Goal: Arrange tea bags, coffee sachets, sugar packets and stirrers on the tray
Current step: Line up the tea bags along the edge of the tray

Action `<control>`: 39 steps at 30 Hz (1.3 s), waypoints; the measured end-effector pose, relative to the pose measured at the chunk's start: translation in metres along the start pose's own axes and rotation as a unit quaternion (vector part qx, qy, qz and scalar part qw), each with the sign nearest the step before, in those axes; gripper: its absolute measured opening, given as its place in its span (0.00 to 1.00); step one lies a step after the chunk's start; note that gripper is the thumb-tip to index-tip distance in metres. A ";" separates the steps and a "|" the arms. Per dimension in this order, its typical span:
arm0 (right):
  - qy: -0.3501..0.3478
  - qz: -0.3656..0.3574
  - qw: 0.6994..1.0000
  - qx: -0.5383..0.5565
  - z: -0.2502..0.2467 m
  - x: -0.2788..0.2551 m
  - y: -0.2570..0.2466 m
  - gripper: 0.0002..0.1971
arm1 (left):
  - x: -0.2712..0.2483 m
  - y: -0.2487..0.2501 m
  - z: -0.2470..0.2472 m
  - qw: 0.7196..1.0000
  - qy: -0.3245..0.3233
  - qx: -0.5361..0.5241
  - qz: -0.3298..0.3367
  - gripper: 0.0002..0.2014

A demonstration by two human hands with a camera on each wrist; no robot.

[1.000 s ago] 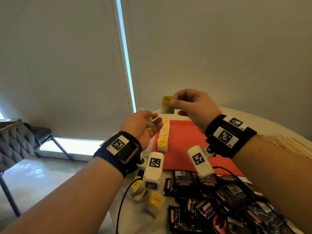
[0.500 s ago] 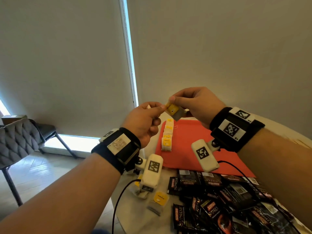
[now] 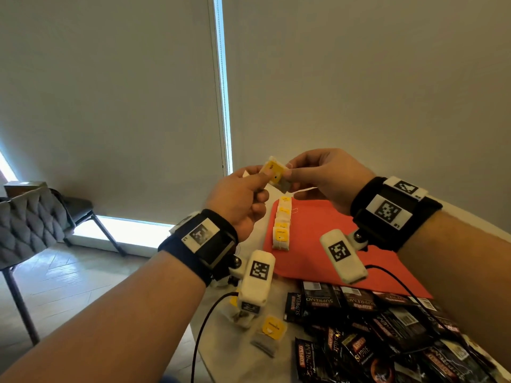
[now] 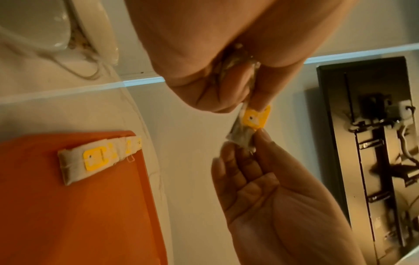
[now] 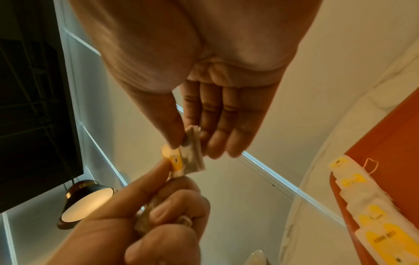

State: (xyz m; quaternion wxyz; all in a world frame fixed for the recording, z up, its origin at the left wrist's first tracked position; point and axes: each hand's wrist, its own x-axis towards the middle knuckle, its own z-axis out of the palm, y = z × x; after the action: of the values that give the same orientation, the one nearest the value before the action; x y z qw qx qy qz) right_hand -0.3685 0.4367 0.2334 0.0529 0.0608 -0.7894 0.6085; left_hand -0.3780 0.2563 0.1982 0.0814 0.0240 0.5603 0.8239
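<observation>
- Head view: left hand [image 3: 237, 200] and right hand [image 3: 329, 176] both pinch one tea bag [image 3: 275, 172] in the air, above the far left corner of the red tray [image 3: 331, 244]. The tea-bag row [image 3: 282, 225] lies below, running away from the person. Coffee sachets [image 3: 359, 327] read "SUPREMO".
- Left wrist view: left thumb and finger pinch the yellow tag [image 4: 257, 116]; the tag print is unreadable.
- Right wrist view: right thumb and finger pinch the bag's paper [image 5: 192, 154], other fingers straight.

Tea bag [image 3: 276, 174] with yellow tag, tilted, held in air above tray's [image 3: 326, 244] far-left corner. Four tea bags [image 3: 282, 223] overlap in row along red tray's left edge.
</observation>
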 end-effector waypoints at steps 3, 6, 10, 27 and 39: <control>0.004 0.012 0.999 -0.032 0.001 0.003 0.002 0.05 | 0.003 0.007 -0.002 0.997 0.025 0.072 0.000 0.06; -0.011 0.039 0.998 -0.050 0.005 0.005 0.010 0.06 | 0.006 0.011 -0.002 0.991 0.022 0.129 -0.016 0.04; -0.026 0.114 0.993 -0.014 0.014 0.006 0.033 0.06 | 0.014 0.012 -0.004 0.990 0.051 0.121 -0.056 0.04; -0.037 0.324 0.944 -0.054 0.034 0.016 0.113 0.05 | 0.025 0.015 -0.018 0.994 0.057 -0.053 -0.076 0.24; -0.049 0.336 0.936 -0.088 0.037 0.014 0.109 0.07 | 0.018 0.005 -0.015 0.995 0.014 -0.070 -0.071 0.20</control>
State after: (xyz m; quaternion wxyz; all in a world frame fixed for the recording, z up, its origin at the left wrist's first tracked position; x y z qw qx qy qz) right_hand -0.4006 0.4276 0.1223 -0.1886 -0.1830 -0.8159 0.5151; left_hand -0.3986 0.2438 0.1968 0.1332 -0.0326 0.5023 0.8537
